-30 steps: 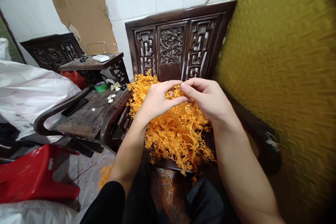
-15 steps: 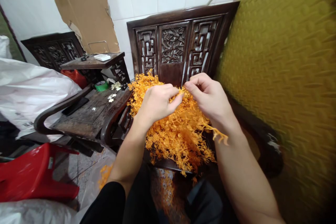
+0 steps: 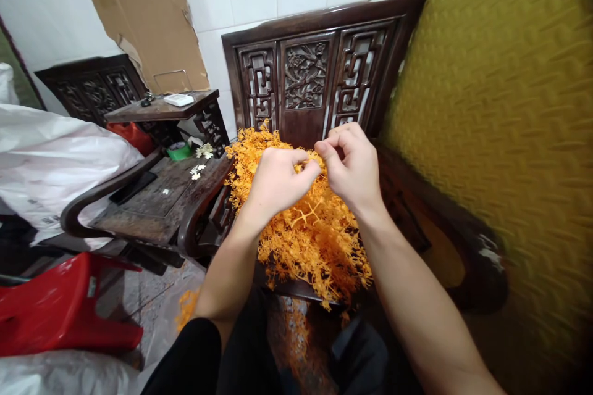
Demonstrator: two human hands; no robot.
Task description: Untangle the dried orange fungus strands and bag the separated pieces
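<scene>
A big heap of orange plastic flower sprigs [image 3: 319, 247] lies on the seat of a dark carved wooden chair [image 3: 303, 126]. Above the heap, my left hand [image 3: 282, 179] is closed, thumb and forefinger pinched on an orange sprig that mostly blends into the pile behind. My right hand [image 3: 349, 163] is close beside it, fingertips pressed together in a pinch; whatever is in them is too small to make out. Just below the hands a paler branching orange stem [image 3: 306, 216] stands out from the heap.
At left, a second wooden chair [image 3: 152, 197] bears green tape [image 3: 178, 150] and small pale flower pieces. A red plastic stool [image 3: 60, 308] and white sacks [image 3: 69, 160] stand near it. A yellow-green textured mat [image 3: 500, 105] rises at right.
My right hand has shifted left and slightly up, nearer my left hand. The orange stem that hung by my right wrist no longer shows there; a pale stem now shows below my hands.
</scene>
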